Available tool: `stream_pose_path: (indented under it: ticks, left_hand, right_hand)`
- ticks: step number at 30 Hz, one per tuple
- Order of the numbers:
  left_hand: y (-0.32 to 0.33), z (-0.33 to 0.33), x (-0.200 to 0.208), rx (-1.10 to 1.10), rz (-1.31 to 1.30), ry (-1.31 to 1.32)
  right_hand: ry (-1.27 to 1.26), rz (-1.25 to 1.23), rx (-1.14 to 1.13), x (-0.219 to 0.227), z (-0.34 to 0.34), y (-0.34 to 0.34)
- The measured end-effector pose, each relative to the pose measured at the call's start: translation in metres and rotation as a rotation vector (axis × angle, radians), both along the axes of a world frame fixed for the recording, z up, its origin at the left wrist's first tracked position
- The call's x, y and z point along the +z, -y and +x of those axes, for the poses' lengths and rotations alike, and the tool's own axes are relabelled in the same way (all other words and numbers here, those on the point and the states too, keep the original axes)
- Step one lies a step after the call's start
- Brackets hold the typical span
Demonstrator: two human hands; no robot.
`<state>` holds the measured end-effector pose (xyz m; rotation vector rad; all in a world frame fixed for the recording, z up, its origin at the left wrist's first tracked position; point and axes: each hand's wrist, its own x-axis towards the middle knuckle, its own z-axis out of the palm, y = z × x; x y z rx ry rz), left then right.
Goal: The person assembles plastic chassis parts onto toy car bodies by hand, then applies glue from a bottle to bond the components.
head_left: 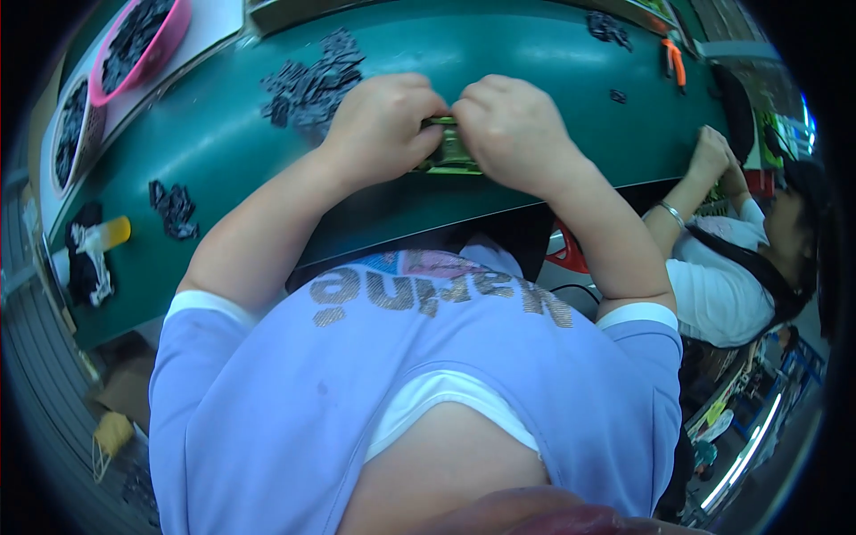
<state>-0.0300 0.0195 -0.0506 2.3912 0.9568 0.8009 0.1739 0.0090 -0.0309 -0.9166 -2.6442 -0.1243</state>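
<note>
Together, the left hand (383, 129) and right hand (513, 134) pinch a small green-and-metal part (448, 153) between their fingertips, low over the green belt (223, 143) near its front edge; the knuckles hide most of it. Just beyond the left hand lies a heap of small black pieces (312, 80), with a smaller cluster (174, 209) farther left. A pink basket (143, 45) of black pieces sits past the belt. At right, a co-worker's hand (709, 152) rests on the belt.

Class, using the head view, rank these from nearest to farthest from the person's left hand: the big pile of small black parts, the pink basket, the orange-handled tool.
1. Big pile of small black parts, just beyond the left hand.
2. Pink basket, far left.
3. Orange-handled tool, far right.
</note>
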Motion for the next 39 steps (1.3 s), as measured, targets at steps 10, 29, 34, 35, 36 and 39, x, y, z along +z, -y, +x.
stream_pose_path:
  ticks: [10, 29, 34, 35, 36, 39]
  left_hand:
    - [0.008, 0.0, 0.006, -0.028, -0.057, 0.118]
    - [0.005, 0.003, 0.007, -0.049, -0.02, 0.011]
    - [0.003, 0.005, 0.001, -0.055, 0.01, 0.033]
    - [0.002, 0.005, 0.001, -0.072, 0.021, 0.026]
    - [0.001, 0.005, 0.001, -0.073, 0.048, 0.026]
    - [0.003, 0.004, 0.0, -0.071, 0.089, 0.021]
  right_hand:
    - [-0.269, -0.453, -0.114, 0.015, 0.03, -0.013]
    - [-0.553, -0.459, -1.519, -0.017, 0.21, -0.14]
    - [-1.07, -0.382, -1.18, -0.014, 0.206, -0.11]
    - [-1.112, -0.427, -1.047, -0.008, 0.202, -0.097]
    - [-1.251, -0.457, -0.846, -0.005, 0.19, -0.084]
    - [-1.081, -0.575, -0.621, 0.028, 0.122, -0.025]
